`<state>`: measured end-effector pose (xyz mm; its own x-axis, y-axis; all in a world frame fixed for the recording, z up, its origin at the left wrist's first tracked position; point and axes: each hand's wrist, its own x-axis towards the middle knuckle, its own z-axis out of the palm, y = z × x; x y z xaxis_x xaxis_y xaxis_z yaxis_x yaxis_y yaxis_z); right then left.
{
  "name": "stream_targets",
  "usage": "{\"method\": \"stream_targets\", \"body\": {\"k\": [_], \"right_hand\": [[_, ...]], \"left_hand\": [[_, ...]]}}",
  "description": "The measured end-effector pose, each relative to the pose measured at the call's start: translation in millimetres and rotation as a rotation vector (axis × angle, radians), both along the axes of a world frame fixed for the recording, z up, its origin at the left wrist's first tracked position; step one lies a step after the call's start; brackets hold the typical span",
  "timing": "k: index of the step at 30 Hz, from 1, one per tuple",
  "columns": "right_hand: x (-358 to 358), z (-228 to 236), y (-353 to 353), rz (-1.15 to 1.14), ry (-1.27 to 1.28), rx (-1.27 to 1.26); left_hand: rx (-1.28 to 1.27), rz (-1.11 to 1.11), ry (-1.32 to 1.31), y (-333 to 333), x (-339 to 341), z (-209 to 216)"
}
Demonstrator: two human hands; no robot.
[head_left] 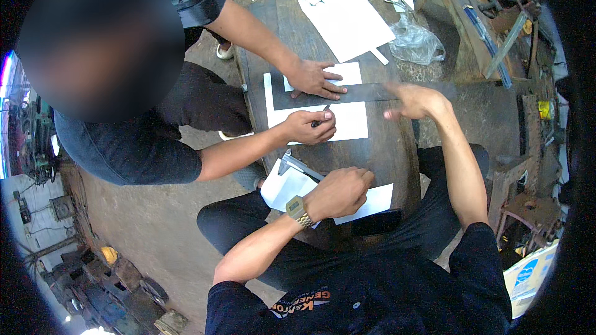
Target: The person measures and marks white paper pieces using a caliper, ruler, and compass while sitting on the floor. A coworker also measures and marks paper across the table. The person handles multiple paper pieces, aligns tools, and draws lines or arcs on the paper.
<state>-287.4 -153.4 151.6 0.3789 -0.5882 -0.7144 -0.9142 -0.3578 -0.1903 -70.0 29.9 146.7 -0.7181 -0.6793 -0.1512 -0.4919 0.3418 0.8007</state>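
left hand [340, 191]: loose fist, resting on white paper [292, 187] at near end of wooden bench [388, 149]
right hand [415, 100]: fingers spread, tips on dark steel rule [372, 92], gripping nothing
co-worker: one hand pins rule, other holds pencil [321, 116] on white sheet [349, 121]

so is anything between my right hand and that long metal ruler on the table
Nothing visible. The right hand hovers at the ruler's right end, fingers spread. The co-worker's hand presses the ruler's left part, away from yours.
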Motion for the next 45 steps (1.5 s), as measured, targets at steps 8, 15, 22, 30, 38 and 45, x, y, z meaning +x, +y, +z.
{"method": "stream_targets", "body": {"k": [8,15,22,30,38,45], "right_hand": [[1,2,-1,-0.049,-0.118,-0.062],[7,6,8,0.001,-0.144,-0.076],[-3,-5,6,0.058,-0.106,-0.026],[2,-3,9,0.023,-0.090,-0.048],[3,-10,14,0.044,-0.135,-0.061],[10,-17,15,0.113,-0.148,0.026]], "left_hand": [[0.002,0.002,-0.012,5,2,-6],[0.017,-0.001,-0.016,1,3,-6],[0.022,-0.008,-0.013,-2,1,-6],[0.034,-0.012,-0.027,-2,-1,-7],[0.018,-0.016,-0.041,-1,0,-9],[0.027,-0.004,-0.047,-2,3,-7]]}}
